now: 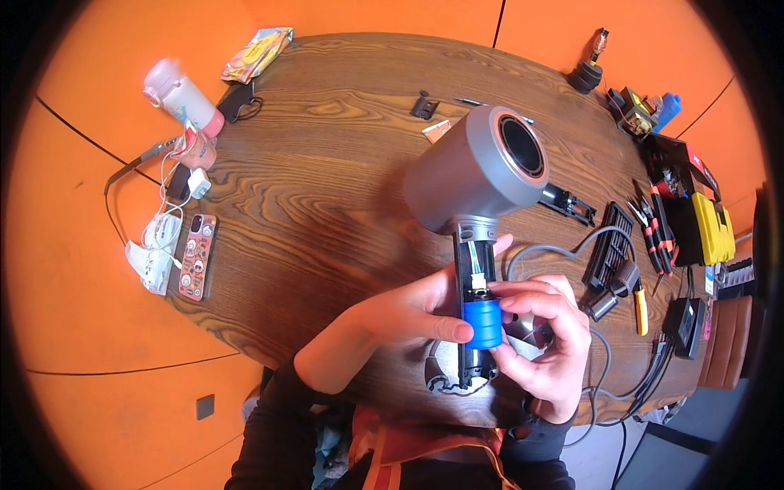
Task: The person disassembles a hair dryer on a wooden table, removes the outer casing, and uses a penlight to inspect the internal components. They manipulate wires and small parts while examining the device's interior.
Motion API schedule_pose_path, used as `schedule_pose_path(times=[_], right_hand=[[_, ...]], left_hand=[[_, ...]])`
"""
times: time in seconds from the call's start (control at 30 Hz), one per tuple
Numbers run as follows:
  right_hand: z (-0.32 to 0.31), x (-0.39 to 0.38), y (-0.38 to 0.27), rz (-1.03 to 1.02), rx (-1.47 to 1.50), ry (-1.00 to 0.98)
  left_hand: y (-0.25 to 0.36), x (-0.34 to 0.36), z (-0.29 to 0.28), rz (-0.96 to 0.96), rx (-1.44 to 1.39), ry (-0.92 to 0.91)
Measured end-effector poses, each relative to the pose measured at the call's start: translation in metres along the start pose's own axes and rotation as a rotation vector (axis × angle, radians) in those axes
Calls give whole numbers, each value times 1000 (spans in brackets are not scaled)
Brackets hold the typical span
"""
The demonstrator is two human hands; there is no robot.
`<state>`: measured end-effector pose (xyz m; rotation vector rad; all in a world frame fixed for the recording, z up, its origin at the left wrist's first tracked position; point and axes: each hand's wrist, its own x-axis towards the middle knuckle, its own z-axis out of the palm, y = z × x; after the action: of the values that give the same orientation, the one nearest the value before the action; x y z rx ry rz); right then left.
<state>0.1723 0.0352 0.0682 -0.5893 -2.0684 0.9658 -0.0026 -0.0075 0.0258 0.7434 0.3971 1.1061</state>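
A grey hair dryer [447, 181] with its handle opened up is held over the near part of the table, its round head tilted up and away from me. Inside the bared handle sits a blue ribbed cylinder [483, 325], with a white connector and thin wires above it. My left hand [416, 306] is closed round the handle from the left, its thumb against the blue cylinder. From the right, the fingers of my right hand [543, 335] pinch around the same cylinder. Dark wires hang at the handle's lower end.
A grey cable [555, 247] curls right of the dryer. Farther right lie a black slotted tray [608, 245], pliers [645, 216], a yellow-handled screwdriver [640, 310] and a yellow case [712, 229]. At left are a phone [196, 257], white cables and a bottle [184, 100].
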Motion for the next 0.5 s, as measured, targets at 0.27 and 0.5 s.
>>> schedule_pose_path(times=[0.27, 0.5], right_hand=[[3, -3, 3, 107, 12, 26], [11, -3, 12, 205, -2, 45]], left_hand=[[-3, -2, 0, -38, -46, 62], [-7, 3, -5, -26, -70, 125]])
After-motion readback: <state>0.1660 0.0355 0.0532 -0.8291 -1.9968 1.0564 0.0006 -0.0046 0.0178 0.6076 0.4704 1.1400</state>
